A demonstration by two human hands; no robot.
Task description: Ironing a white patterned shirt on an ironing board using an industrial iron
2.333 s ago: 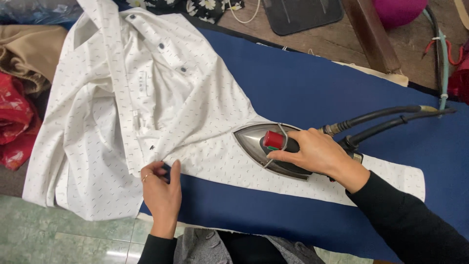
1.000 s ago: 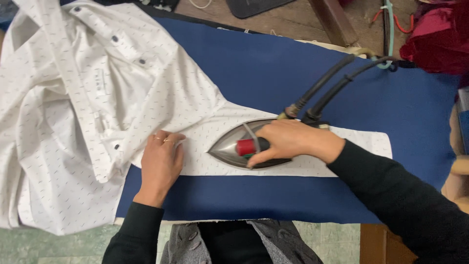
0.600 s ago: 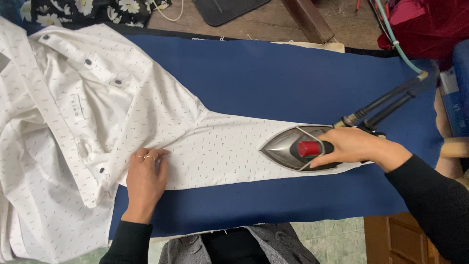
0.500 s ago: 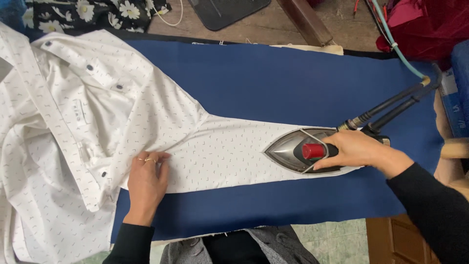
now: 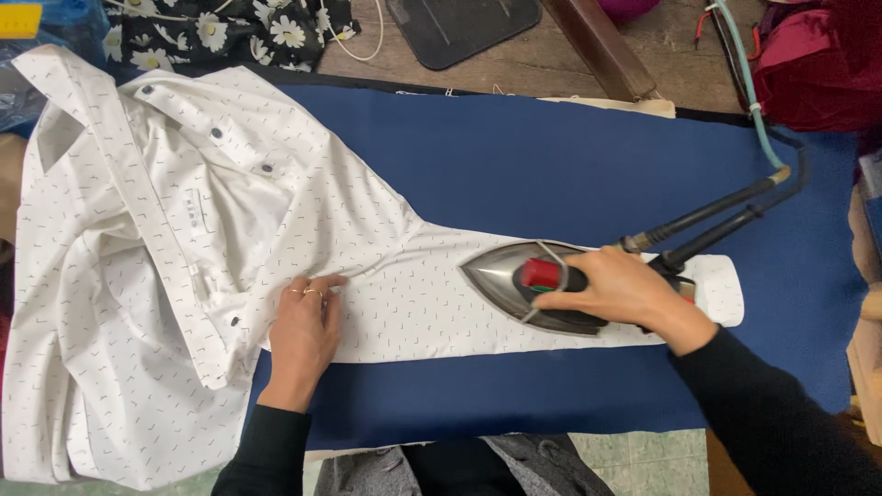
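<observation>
A white patterned shirt [image 5: 165,266] is spread at the left over a blue ironing board [image 5: 570,156]. Its sleeve [image 5: 413,303] is pressed flat at centre by the left hand [image 5: 303,335], fingers extended together. Right of centre, a steam iron [image 5: 528,285] on the sleeve is gripped by the right hand [image 5: 625,289].

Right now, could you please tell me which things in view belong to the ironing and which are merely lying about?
In use:
- white dotted cotton shirt, sleeve flat under the left hand
- silver steam iron with red knob, gripped by the right hand
- blue padded ironing surface
- black hoses on the iron

Lying about:
- black daisy-print fabric
- dark red cloth bundle
- black flat mat
</observation>
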